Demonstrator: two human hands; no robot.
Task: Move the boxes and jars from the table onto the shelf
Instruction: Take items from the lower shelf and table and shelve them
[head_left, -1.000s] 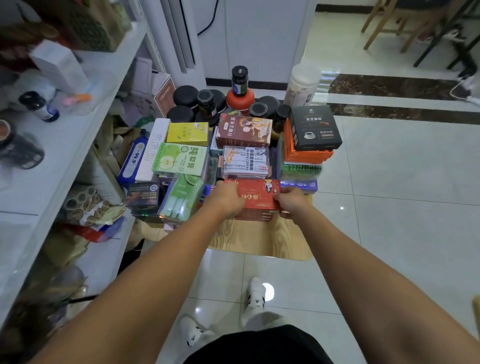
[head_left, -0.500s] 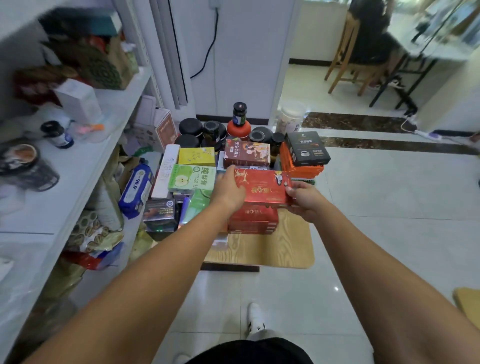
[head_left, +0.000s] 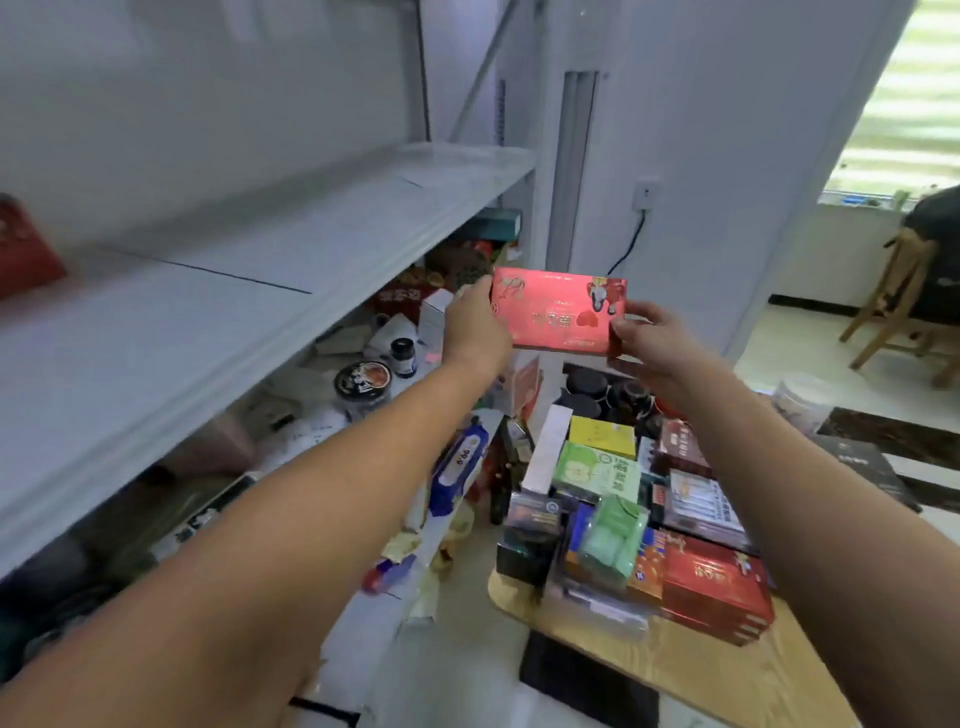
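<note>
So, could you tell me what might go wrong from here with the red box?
The left hand and right hand pinch the red box only by its short ends, in mid-air; a slip could drop it onto the dark jars and stacked boxes below. It might catch the front lip of the shelf.

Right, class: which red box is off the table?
The red box gripped at its ends by the left hand and right hand, up beside the shelf; the other red boxes lie stacked on the table.

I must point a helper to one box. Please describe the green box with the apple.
Find the wooden table beside the white shelf. Toward its left side, in front of a yellow box, lies the light-green box; it alone shows an apple drawing.
</note>
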